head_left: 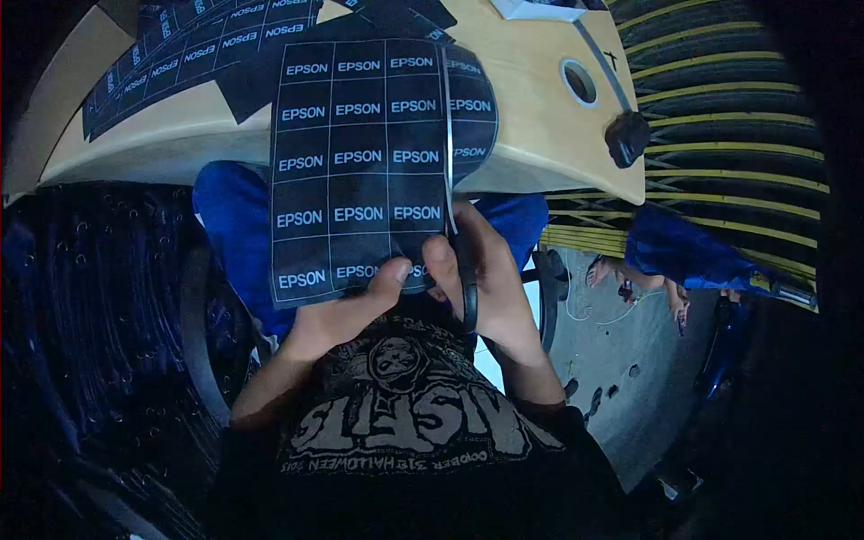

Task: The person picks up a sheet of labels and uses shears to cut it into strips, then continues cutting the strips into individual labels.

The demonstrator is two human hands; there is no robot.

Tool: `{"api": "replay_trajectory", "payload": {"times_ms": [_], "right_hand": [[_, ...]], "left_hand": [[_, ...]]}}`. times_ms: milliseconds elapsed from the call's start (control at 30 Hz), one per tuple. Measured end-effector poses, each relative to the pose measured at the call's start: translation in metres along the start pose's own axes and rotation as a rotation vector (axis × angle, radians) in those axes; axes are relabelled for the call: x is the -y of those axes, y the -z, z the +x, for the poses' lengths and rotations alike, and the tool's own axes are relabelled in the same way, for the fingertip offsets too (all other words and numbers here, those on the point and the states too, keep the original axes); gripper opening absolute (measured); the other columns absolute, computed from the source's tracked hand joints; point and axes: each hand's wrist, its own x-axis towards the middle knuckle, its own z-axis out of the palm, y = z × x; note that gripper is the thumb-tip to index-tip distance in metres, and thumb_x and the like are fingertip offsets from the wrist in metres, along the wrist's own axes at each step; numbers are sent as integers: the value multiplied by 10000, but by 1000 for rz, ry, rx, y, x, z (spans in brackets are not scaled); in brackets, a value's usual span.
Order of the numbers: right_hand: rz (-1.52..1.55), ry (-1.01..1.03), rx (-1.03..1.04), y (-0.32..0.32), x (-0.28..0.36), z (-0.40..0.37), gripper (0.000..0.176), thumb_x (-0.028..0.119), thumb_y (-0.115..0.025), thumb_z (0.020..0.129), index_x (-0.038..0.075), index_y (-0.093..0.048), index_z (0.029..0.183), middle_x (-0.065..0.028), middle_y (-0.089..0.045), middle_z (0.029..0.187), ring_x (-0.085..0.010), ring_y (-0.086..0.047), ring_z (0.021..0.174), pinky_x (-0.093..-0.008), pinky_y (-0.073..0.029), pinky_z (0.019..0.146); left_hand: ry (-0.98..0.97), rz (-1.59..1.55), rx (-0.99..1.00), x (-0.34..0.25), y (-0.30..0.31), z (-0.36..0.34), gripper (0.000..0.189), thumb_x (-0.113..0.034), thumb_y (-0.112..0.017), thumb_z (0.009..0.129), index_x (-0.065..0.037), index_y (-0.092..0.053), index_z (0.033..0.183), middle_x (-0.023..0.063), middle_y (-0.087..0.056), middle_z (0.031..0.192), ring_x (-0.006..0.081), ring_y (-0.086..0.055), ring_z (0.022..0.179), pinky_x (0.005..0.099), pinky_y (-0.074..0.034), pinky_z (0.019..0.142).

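A black sheet (360, 135) printed with a grid of white EPSON labels hangs over my lap, its upper end in front of the table edge. My left hand (346, 310) pinches its lower edge, thumb on top. Scissors (470, 301) with black handles are in my right hand (495, 279), fingers wrapped round them. Their long blade points away from me along the sheet's right column of labels. To the right of the blade, a curved strip of the same sheet (472, 108) bends away. The lower blade is hidden.
More black EPSON sheets (189, 58) lie on the light wooden table (531, 108), which has a round hole (579, 82). A dark lump (627, 139) sits at the right edge beside a yellow-barred folding gate (720, 117). Another person's blue clothing (684, 252) shows beyond.
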Motion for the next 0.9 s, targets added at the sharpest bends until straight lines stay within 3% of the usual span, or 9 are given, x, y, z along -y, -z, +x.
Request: {"api": "replay_trajectory", "payload": {"times_ms": [167, 300, 600, 833, 900], "right_hand": [[18, -1, 20, 0, 5, 0, 434, 293, -639, 863, -41, -487, 1095, -97, -602, 846, -116, -583, 724, -231, -464, 646], [-25, 153, -7, 1, -8, 5, 469, 341, -625, 865, -37, -489, 1105, -116, -609, 862, -145, -597, 787, -260, -468, 699], [-36, -32, 22, 0, 3, 2, 495, 367, -629, 857, -40, -495, 1104, -143, -604, 910, -163, -593, 820, -282, -466, 729], [-17, 19, 46, 1, 4, 4, 481, 347, -628, 864, -44, -497, 1111, -147, -606, 918, -163, -587, 822, -278, -463, 725], [-37, 49, 26, 0, -1, 6, 490, 352, -629, 863, -48, -497, 1113, -149, -604, 918, -167, -586, 822, -280, -462, 720]], "left_hand": [[-6, 17, 36, -1, 2, -1, 267, -34, -674, 754, -6, -602, 1010, 59, -631, 902, 140, -601, 788, 274, -493, 698], [40, -36, 33, -8, 0, -2, 305, -34, -672, 752, -11, -586, 1044, 65, -624, 937, 148, -602, 821, 275, -494, 720], [-20, -27, 81, -2, 3, -4, 359, -47, -674, 756, -4, -555, 1092, 72, -613, 997, 153, -593, 898, 281, -484, 774], [-121, 11, 137, -1, 7, -3, 403, -63, -675, 757, -13, -540, 1133, 81, -608, 1034, 165, -586, 924, 286, -471, 806], [-66, -35, 115, -2, 7, -4, 407, -66, -677, 756, -15, -537, 1135, 81, -609, 1038, 167, -585, 931, 288, -469, 812]]}}
